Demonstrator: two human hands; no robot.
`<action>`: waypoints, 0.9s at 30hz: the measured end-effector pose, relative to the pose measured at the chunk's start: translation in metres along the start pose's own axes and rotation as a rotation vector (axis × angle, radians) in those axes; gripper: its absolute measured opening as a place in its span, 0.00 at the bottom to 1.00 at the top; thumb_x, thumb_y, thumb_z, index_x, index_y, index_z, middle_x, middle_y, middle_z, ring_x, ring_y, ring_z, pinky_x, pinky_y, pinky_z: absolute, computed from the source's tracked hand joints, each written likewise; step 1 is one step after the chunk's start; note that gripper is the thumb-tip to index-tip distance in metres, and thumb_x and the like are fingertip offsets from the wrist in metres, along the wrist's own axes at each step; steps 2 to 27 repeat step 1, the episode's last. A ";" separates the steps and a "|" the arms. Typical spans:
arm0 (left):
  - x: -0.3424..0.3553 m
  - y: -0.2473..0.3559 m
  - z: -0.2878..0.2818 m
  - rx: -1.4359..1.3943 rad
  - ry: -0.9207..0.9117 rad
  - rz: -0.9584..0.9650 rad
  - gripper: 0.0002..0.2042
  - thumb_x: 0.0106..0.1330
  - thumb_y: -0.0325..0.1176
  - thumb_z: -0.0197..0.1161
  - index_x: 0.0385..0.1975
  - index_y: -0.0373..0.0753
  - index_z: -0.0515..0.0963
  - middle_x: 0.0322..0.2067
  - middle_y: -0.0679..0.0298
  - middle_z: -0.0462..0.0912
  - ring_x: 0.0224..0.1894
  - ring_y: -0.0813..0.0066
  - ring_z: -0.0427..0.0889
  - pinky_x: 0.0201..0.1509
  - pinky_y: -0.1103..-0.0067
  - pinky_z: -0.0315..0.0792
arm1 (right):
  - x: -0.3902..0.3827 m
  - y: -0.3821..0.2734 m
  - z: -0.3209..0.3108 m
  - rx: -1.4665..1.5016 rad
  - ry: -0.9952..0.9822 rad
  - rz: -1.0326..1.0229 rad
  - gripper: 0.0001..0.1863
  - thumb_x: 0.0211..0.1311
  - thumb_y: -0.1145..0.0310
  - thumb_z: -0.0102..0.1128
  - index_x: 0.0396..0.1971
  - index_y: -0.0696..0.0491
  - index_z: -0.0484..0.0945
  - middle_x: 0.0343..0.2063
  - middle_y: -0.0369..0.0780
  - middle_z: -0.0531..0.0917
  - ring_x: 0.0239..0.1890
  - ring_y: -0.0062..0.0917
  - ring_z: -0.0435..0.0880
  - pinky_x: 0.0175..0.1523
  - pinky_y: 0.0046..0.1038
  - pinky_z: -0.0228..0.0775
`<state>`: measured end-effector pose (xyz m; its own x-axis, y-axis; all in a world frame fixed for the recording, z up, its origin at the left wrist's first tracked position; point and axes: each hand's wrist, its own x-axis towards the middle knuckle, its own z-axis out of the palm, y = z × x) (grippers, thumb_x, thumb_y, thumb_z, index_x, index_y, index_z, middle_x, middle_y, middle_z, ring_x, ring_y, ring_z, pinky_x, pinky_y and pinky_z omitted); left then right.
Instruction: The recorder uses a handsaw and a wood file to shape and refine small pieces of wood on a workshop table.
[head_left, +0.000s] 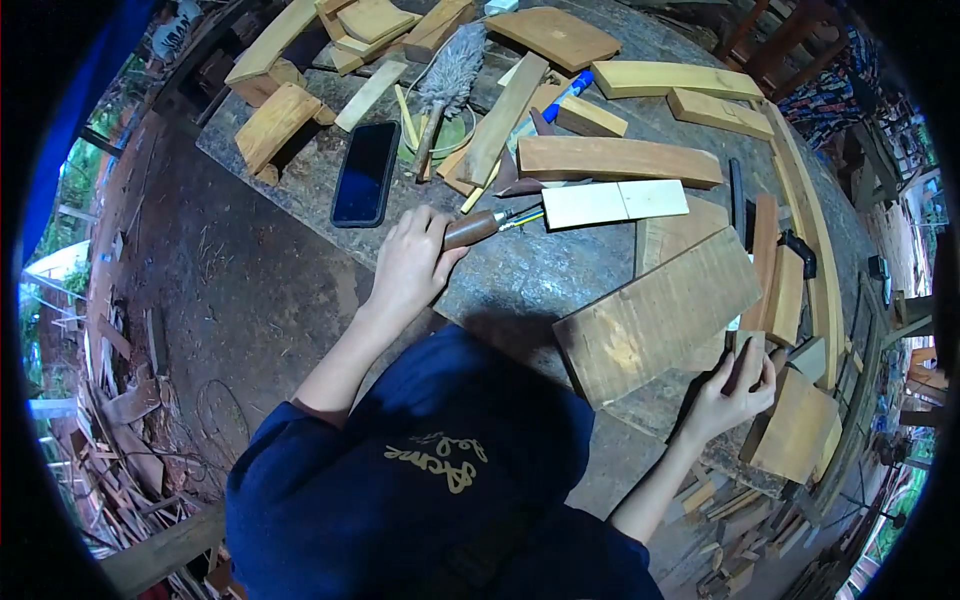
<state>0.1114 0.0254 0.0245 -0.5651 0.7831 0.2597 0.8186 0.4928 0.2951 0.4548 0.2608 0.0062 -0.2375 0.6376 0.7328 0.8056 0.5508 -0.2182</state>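
Observation:
My left hand (412,252) is closed around the brown handle of a wooden-handled tool (471,230) at the table's near edge. Its thin metal end points right, toward a pale wooden block (590,206) with a line across it; I cannot make out the tip. At the right, my right hand (735,400) has its fingers bent round a small wooden block (748,346). Just left of that hand lies a wide, thick wooden board (660,318), slanted across the near edge. A black phone (366,175) rests beyond my left hand.
On the worktable (520,272) lie a grey-headed duster (452,75), a blue marker (568,95), a curved wooden piece (620,161) and several other offcuts. A wood block (797,425) stands beside my right hand. Scrap wood (740,530) lies below the table's right end.

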 end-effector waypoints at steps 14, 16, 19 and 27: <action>-0.002 0.001 0.002 -0.050 0.006 -0.038 0.17 0.59 0.35 0.68 0.43 0.33 0.77 0.41 0.54 0.75 0.48 0.54 0.76 0.53 0.64 0.71 | -0.001 0.001 0.000 -0.007 -0.016 -0.019 0.25 0.61 0.70 0.66 0.60 0.43 0.78 0.50 0.44 0.75 0.55 0.39 0.72 0.60 0.40 0.63; -0.002 0.001 0.002 -0.050 0.006 -0.038 0.17 0.59 0.35 0.68 0.43 0.33 0.77 0.41 0.54 0.75 0.48 0.54 0.76 0.53 0.64 0.71 | -0.001 0.001 0.000 -0.007 -0.016 -0.019 0.25 0.61 0.70 0.66 0.60 0.43 0.78 0.50 0.44 0.75 0.55 0.39 0.72 0.60 0.40 0.63; -0.002 0.001 0.002 -0.050 0.006 -0.038 0.17 0.59 0.35 0.68 0.43 0.33 0.77 0.41 0.54 0.75 0.48 0.54 0.76 0.53 0.64 0.71 | -0.001 0.001 0.000 -0.007 -0.016 -0.019 0.25 0.61 0.70 0.66 0.60 0.43 0.78 0.50 0.44 0.75 0.55 0.39 0.72 0.60 0.40 0.63; -0.002 0.001 0.002 -0.050 0.006 -0.038 0.17 0.59 0.35 0.68 0.43 0.33 0.77 0.41 0.54 0.75 0.48 0.54 0.76 0.53 0.64 0.71 | -0.001 0.001 0.000 -0.007 -0.016 -0.019 0.25 0.61 0.70 0.66 0.60 0.43 0.78 0.50 0.44 0.75 0.55 0.39 0.72 0.60 0.40 0.63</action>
